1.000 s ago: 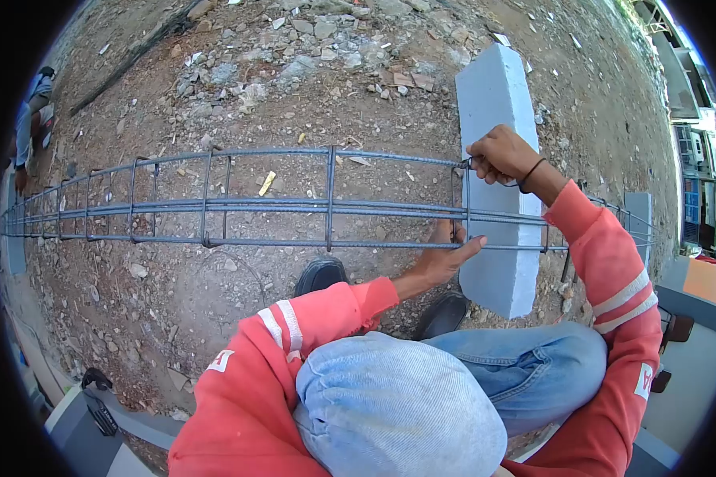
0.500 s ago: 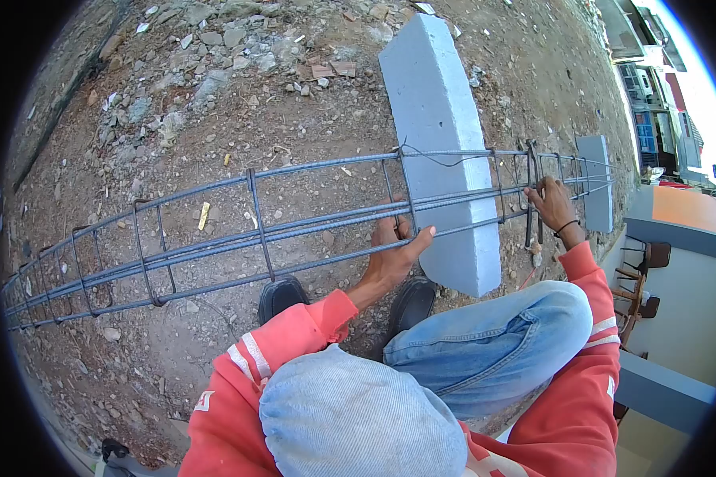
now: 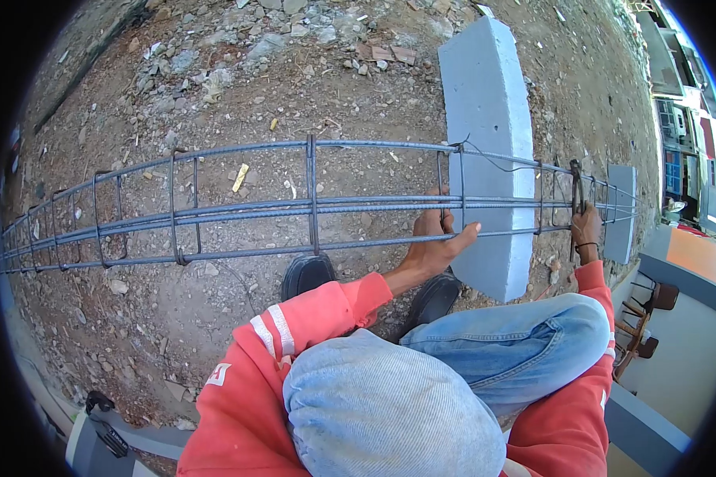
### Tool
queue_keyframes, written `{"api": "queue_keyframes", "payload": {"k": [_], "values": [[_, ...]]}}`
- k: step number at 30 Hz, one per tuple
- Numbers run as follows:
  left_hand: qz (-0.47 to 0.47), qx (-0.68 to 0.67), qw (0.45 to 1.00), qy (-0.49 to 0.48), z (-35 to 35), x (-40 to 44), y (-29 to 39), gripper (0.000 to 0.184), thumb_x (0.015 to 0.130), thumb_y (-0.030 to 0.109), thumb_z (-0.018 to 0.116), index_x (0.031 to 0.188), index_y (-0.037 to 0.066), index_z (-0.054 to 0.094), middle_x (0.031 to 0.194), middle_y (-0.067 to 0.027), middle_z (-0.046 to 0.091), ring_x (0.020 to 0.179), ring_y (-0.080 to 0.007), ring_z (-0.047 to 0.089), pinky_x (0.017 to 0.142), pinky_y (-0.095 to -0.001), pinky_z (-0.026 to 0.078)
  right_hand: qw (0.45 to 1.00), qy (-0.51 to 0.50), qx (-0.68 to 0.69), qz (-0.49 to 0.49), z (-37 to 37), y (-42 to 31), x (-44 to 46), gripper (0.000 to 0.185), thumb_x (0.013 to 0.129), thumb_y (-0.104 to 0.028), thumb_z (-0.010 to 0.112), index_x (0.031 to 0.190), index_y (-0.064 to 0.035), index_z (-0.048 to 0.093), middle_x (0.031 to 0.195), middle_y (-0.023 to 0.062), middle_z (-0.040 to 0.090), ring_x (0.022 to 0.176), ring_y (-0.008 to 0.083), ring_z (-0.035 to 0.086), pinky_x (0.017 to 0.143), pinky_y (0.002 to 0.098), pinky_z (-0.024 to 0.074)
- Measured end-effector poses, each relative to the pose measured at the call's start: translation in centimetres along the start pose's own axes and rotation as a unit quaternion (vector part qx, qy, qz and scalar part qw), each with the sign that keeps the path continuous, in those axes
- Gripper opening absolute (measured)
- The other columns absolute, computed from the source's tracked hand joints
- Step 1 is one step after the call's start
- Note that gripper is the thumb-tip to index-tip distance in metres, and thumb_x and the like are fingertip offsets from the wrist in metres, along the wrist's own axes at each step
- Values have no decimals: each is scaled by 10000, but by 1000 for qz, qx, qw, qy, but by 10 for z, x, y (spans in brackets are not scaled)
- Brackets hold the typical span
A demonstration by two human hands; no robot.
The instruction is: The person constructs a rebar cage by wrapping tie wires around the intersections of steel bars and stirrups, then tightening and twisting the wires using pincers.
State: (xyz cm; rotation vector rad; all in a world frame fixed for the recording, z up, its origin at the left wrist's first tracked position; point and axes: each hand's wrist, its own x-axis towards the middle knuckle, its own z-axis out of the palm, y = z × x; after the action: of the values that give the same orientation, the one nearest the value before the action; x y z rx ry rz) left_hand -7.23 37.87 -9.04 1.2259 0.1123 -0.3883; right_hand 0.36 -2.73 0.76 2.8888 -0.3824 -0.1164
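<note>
Holds the long cage of gray steel bars [image 3: 313, 204] with the left hand [image 3: 441, 242], curling the fingers around the near bar by a square steel hoop [image 3: 462, 179]. Grips the dark metal pincers [image 3: 577, 181] with the right hand [image 3: 587, 226], closing the fingers on the handle part. Has the cage lying across the pale blue-gray block [image 3: 485, 103], above brown, stony ground [image 3: 239, 302].

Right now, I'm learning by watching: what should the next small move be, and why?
Perhaps bring the dark pincers to the loose wire: the right hand is at the pincers, and the wire's end sticks out at the rebar cage's far bar, across from the left hand.
</note>
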Motion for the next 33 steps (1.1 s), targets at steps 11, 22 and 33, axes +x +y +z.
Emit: {"api": "queue_keyframes", "payload": {"k": [11,22,33], "values": [[25,-123,992,-13,3,2,-2,779,815,297,811,1340,0,318,894,6,432,756,-78,437,668,-247,405,677,162,716,50,-96,6,-12,262,898,185,427,962,-64,476,1389,244,582,1240,341,631,1052,447,545],[19,-132,991,-18,3,2,-2,770,796,228,806,1346,6,315,861,11,409,742,-76,419,635,-253,371,789,93,-328,-511,-226,-231,48,300,922,10,540,1183,-91,649,1421,18,611,1299,262,571,1131,422,413],[27,-119,993,-6,2,4,-3,852,759,215,831,1363,-22,280,927,-36,412,668,-65,431,531,-230,365,794,-219,-206,-528,-193,-265,79,359,843,151,542,1092,-52,702,1349,89,646,1251,302,603,1107,434,444]]}}
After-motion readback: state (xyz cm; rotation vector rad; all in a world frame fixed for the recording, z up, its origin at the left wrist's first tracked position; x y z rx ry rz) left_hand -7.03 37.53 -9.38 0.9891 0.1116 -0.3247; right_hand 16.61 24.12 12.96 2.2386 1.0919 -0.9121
